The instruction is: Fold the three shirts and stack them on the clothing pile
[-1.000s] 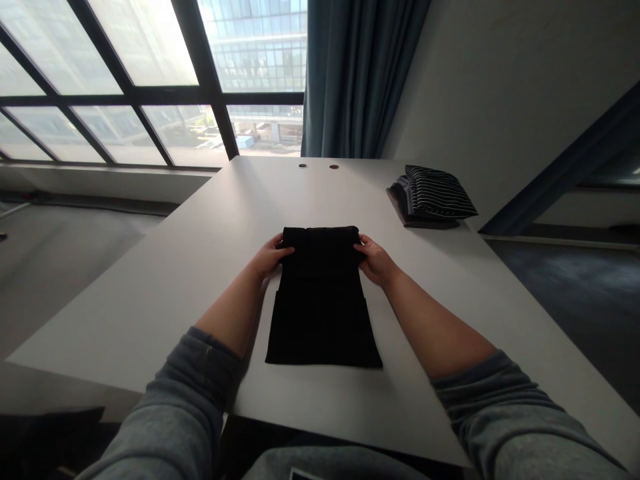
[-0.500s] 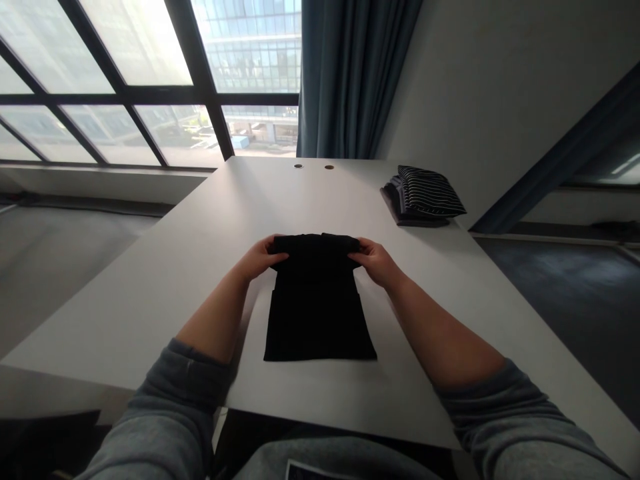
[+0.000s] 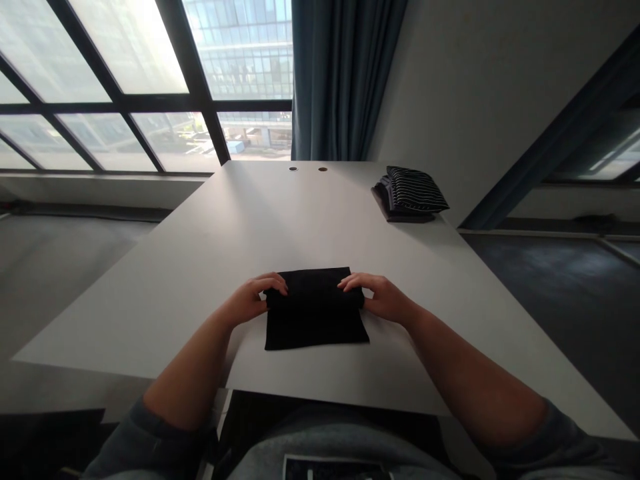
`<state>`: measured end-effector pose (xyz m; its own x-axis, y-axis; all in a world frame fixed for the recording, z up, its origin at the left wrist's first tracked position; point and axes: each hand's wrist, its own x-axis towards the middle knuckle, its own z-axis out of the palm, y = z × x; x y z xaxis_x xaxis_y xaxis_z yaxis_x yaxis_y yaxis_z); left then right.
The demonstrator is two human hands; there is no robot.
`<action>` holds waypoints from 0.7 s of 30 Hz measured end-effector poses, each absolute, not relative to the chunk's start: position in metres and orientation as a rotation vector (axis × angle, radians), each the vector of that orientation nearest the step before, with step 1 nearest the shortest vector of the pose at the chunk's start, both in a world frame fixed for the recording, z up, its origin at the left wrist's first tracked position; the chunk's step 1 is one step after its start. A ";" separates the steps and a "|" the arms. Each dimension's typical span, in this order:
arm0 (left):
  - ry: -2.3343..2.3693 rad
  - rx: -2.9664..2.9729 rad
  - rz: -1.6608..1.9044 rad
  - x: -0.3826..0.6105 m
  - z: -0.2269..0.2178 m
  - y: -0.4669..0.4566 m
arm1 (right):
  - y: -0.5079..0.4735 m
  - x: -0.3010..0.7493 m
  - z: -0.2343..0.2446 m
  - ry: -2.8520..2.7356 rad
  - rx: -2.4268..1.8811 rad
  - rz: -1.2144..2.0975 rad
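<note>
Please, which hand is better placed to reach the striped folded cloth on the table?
Probably the right hand: it rests on the same side as the striped folded cloth, closer to it, while the left hand lies beyond the black folded cloth.

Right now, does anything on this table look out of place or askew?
One small thing: the striped folded cloth sits crooked on the dark folded cloth beneath it, at the far right of the table, their edges not lined up. The black folded cloth between your left hand and right hand looks even.
</note>
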<state>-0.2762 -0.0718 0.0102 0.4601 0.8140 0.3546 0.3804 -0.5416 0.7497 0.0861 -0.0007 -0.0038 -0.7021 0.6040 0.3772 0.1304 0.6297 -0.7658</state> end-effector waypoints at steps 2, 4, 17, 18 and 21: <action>0.975 2.197 0.929 -0.273 0.011 -0.081 | -0.007 0.092 -0.010 -2.268 -0.519 0.932; 0.980 2.263 0.894 -0.269 0.013 -0.090 | -0.010 0.097 -0.014 -2.304 -0.508 0.888; 1.289 2.512 0.595 -0.260 0.011 -0.163 | -0.050 0.109 -0.001 -2.605 -0.601 0.858; 1.303 2.532 0.557 -0.258 0.008 -0.168 | -0.053 0.110 -0.003 -2.629 -0.615 0.847; 1.313 2.566 0.474 -0.252 0.005 -0.181 | -0.060 0.113 -0.007 -2.683 -0.635 0.791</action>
<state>-0.2518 -0.1807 0.0047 0.5488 0.8156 0.1835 0.7445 -0.5767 0.3365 0.1132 -0.0596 -0.0074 -0.8667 0.4808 0.1330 0.3317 0.7545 -0.5663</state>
